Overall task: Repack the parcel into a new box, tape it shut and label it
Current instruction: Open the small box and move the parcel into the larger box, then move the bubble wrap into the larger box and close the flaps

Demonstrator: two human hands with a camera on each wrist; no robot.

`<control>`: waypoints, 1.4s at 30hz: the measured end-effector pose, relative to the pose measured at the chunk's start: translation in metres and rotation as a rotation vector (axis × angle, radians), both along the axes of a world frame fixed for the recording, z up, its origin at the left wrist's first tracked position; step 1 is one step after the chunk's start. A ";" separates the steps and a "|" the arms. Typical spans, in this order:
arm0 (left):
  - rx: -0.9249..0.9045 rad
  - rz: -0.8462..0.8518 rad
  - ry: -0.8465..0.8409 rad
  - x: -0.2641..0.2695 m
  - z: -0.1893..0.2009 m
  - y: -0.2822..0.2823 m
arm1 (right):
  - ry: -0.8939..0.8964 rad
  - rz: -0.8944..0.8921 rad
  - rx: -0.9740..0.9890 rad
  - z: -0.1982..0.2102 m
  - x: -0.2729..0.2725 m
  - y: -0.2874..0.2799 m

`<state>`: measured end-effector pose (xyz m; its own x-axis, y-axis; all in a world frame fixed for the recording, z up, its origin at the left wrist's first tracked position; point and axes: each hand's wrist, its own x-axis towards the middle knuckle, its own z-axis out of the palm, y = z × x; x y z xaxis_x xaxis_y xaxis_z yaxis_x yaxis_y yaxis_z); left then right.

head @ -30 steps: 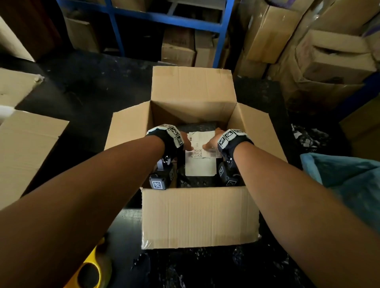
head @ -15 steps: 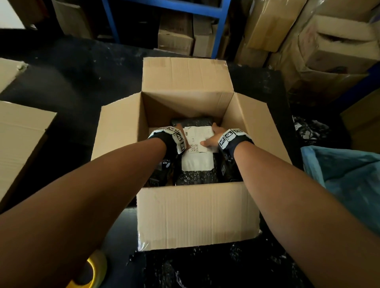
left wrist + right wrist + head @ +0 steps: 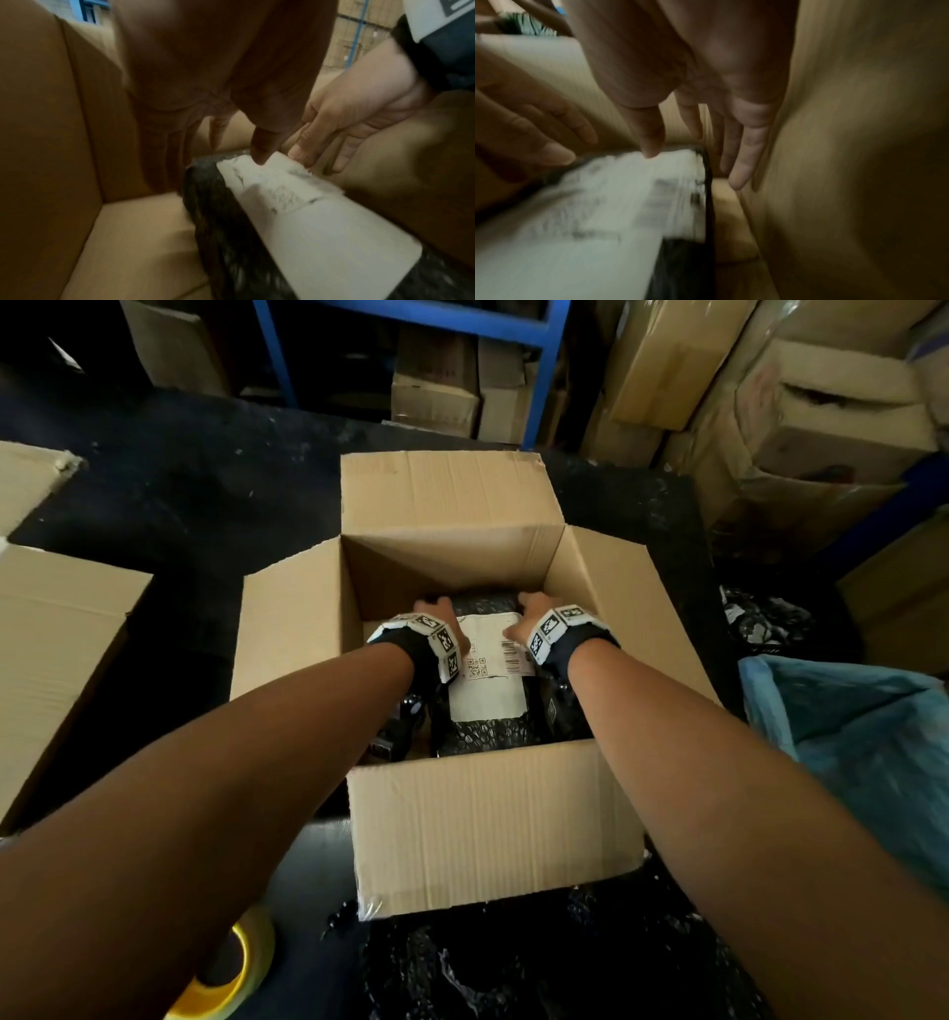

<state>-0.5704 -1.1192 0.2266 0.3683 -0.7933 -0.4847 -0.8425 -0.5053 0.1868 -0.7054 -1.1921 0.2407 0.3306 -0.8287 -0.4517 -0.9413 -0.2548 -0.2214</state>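
Note:
An open cardboard box [image 3: 493,824] stands in the middle of the black table, all flaps spread out. Inside lies the parcel [image 3: 482,737], wrapped in black bubble wrap, with a white label [image 3: 488,690] on top. Both my hands reach into the box at the parcel's far end. My left hand [image 3: 434,611] has straight fingers pointing down beside the parcel [image 3: 218,223], and its thumb tip touches the label [image 3: 308,223]. My right hand [image 3: 529,608] likewise rests its thumb on the label [image 3: 590,203], fingers [image 3: 736,172] straight between parcel and box wall.
A yellow tape roll [image 3: 231,963] lies at the near left edge. A blue plastic bag [image 3: 862,737] is on the right. Another cardboard box [image 3: 51,649] sits at the left. Stacked cartons [image 3: 821,428] and a blue shelf frame [image 3: 544,377] stand behind.
My hands have slid from the middle of the label to the parcel's far end, and the parcel has sunk deeper into the box.

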 end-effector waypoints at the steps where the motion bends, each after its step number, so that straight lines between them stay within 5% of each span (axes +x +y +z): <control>1: -0.060 0.011 0.042 0.001 0.010 -0.002 | -0.045 -0.031 -0.017 0.010 -0.002 -0.003; 6: -0.289 0.021 0.101 0.007 0.060 0.023 | -0.322 -0.170 -0.113 0.071 -0.022 0.010; 10: -0.307 -0.042 -0.060 0.007 0.080 0.075 | -0.342 -0.160 -0.227 0.094 -0.053 0.038; 14: -0.347 -0.027 -0.178 0.005 0.081 0.138 | -0.235 -0.178 -0.253 0.078 -0.087 0.071; 21: -0.224 -0.053 -0.019 -0.012 0.056 0.202 | -0.139 -0.141 -0.224 0.050 -0.111 0.116; 33: -0.278 -0.244 -0.010 0.031 0.051 0.193 | -0.294 -0.371 -0.177 0.044 -0.118 0.160; 42: -0.479 -0.106 0.126 0.014 0.047 0.215 | -0.427 -0.409 -0.324 0.052 -0.125 0.189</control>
<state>-0.5568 -0.9044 0.2740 0.2361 -0.9673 -0.0929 -0.8404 -0.2513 0.4802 -0.8308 -1.0035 0.2930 0.0557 -0.9967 -0.0588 -0.8232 -0.0125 -0.5676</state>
